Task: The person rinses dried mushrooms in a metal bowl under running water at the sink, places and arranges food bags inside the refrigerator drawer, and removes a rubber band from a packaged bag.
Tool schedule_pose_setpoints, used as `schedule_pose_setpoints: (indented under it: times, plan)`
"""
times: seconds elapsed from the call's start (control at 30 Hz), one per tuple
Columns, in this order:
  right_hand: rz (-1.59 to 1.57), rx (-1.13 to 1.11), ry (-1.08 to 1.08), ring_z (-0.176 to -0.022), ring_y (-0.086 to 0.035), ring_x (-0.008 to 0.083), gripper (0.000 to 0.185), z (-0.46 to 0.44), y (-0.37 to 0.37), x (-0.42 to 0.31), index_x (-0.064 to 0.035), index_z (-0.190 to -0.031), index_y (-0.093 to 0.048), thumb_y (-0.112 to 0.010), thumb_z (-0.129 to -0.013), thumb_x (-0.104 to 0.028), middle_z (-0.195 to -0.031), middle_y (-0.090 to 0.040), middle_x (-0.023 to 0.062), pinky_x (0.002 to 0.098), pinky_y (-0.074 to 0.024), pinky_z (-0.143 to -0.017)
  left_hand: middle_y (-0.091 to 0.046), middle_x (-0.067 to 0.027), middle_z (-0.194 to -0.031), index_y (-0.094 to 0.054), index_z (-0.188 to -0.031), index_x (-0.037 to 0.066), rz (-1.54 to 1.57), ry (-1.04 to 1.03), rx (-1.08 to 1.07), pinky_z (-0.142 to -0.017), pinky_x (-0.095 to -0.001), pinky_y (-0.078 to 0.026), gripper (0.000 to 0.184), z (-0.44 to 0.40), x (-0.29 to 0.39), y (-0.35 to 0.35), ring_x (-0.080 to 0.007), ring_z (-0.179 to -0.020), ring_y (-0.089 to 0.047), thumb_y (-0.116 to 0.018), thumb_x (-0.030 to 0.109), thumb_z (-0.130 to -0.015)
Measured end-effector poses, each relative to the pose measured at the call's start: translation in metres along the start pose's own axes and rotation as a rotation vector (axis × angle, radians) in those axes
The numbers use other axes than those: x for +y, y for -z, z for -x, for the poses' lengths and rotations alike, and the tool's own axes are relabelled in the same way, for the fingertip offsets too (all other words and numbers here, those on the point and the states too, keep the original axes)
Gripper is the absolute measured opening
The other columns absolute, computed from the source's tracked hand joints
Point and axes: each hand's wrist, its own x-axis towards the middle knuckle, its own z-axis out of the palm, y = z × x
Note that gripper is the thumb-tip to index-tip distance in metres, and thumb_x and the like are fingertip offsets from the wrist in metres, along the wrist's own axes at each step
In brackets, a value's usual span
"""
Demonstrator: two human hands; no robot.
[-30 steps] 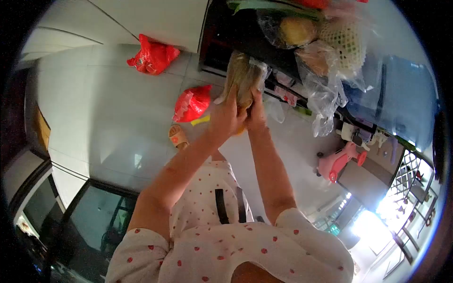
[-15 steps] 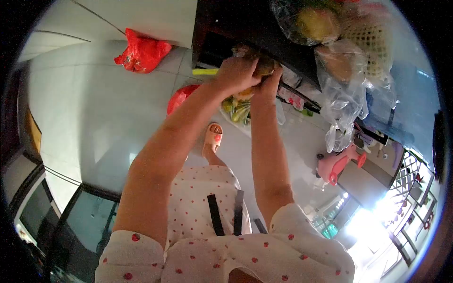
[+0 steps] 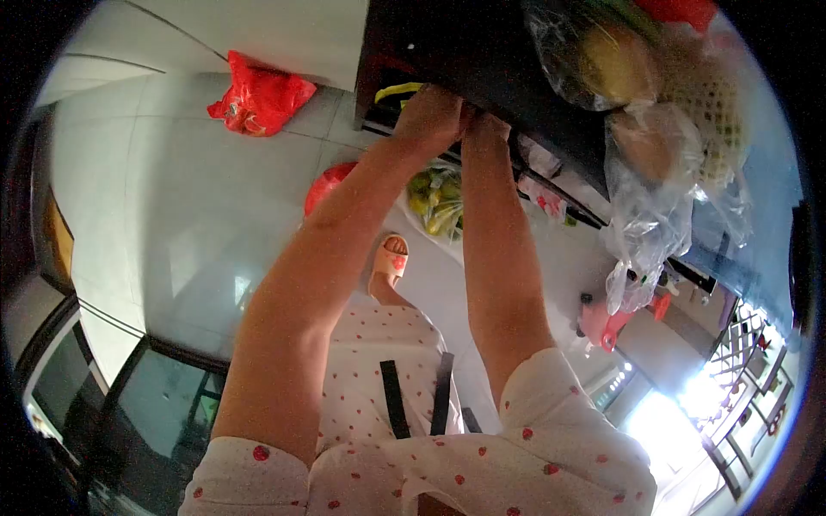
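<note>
Both arms stretch forward into the shelf opening beneath the dark tabletop (image 3: 465, 52). My left hand (image 3: 433, 116) is at the shelf's edge, back towards me, and its fingers are hidden under the top. Close beside it, almost touching, my right hand (image 3: 486, 129) also has its fingers out of sight. Whether either holds anything cannot be made out. A yellow strip (image 3: 397, 93) lies on the shelf just left of my left hand. Below the hands, a clear bag of green and yellow fruit (image 3: 436, 202) rests on the floor.
Clear bags with large round produce (image 3: 615, 64) hang over the tabletop's right side. One red plastic bag (image 3: 262, 95) lies on the tiled floor, another red bag (image 3: 329, 185) near my slippered foot (image 3: 390, 258). A pink wheeled toy (image 3: 602, 322) stands at the right.
My hands have pushed deeper under the tabletop. The brownish thing that showed between them is now hidden. The yellow strip is higher, inside the shelf, and the view has shifted slightly.
</note>
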Motion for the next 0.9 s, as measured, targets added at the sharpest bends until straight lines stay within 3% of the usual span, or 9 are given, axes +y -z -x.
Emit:
schedule_pose_setpoints:
  times: [0.13,0.2,0.33,0.4,0.7,0.9]
  plan:
    - [0.042,-0.019,-0.05,-0.088,-0.053,0.0247,0.032,-0.02,-0.013,0.023,-0.0025,-0.106,-0.053,-0.045,-0.089,-0.029,-0.101,-0.056,0.0113,0.0403,-0.044,-0.078,-0.057,-0.0186,-0.09,-0.056,-0.099,0.005,-0.258,0.027,-0.09,-0.076,-0.0474,-0.046,0.024,0.009,-0.022,-0.004,-0.0349,-0.089,-0.055,-0.053,0.02,-0.08]
    - [0.066,-0.02,-0.067,-0.086,-0.052,0.0243,0.031,-0.026,-0.016,0.035,-0.0026,-0.104,-0.053,-0.045,-0.089,-0.029,-0.099,-0.056,0.0111,0.0399,-0.0438,-0.077,-0.053,-0.0181,-0.097,-0.056,-0.099,0.005,-0.21,0.16,-0.006,-0.079,-0.0467,-0.044,0.021,0.015,-0.027,-0.004,-0.0359,-0.096,-0.051,-0.052,0.014,-0.08]
    - [0.112,-0.02,-0.09,-0.082,-0.052,0.0236,0.031,-0.037,-0.022,0.055,-0.0027,-0.1,-0.054,-0.045,-0.089,-0.03,-0.095,-0.056,0.0109,0.0391,-0.0435,-0.073,-0.051,-0.0188,-0.105,-0.056,-0.1,0.004,-0.148,0.1,0.149,-0.079,-0.0457,-0.045,0.023,0.038,-0.018,0.013,-0.0369,-0.093,-0.052,-0.051,0.009,-0.078]
    - [0.135,-0.024,-0.1,-0.08,-0.052,0.0232,0.03,-0.043,-0.025,0.064,-0.0028,-0.098,-0.054,-0.045,-0.089,-0.03,-0.093,-0.056,0.0107,0.0387,-0.0433,-0.071,-0.052,-0.0197,-0.107,-0.055,-0.104,0.002,0.107,0.097,0.233,-0.079,-0.044,-0.044,0.027,0.048,-0.001,0.033,-0.0381,-0.092,-0.053,-0.05,0.006,-0.078]
    - [0.364,-0.068,-0.133,-0.07,-0.051,0.0216,0.03,-0.071,-0.039,0.083,-0.0031,-0.09,-0.056,-0.045,-0.088,-0.031,-0.085,-0.056,0.0101,0.0369,-0.0424,-0.064,-0.055,-0.0165,-0.11,-0.055,-0.105,0.003,0.137,0.234,0.28,-0.083,-0.0401,-0.045,0.03,0.123,0.009,0.062,-0.0342,-0.095,-0.055,-0.049,-0.001,-0.076]
    - [0.696,-0.056,-0.143,-0.064,-0.051,0.0205,0.031,-0.067,-0.013,0.067,-0.0034,-0.085,-0.057,-0.046,-0.088,-0.032,-0.079,-0.056,0.0097,0.0358,-0.0419,-0.059,-0.056,-0.0149,-0.109,-0.055,-0.106,0.006,0.196,0.355,0.359,-0.08,-0.0379,-0.047,0.032,0.184,0.001,0.076,-0.0311,-0.095,-0.056,-0.049,-0.004,-0.076]
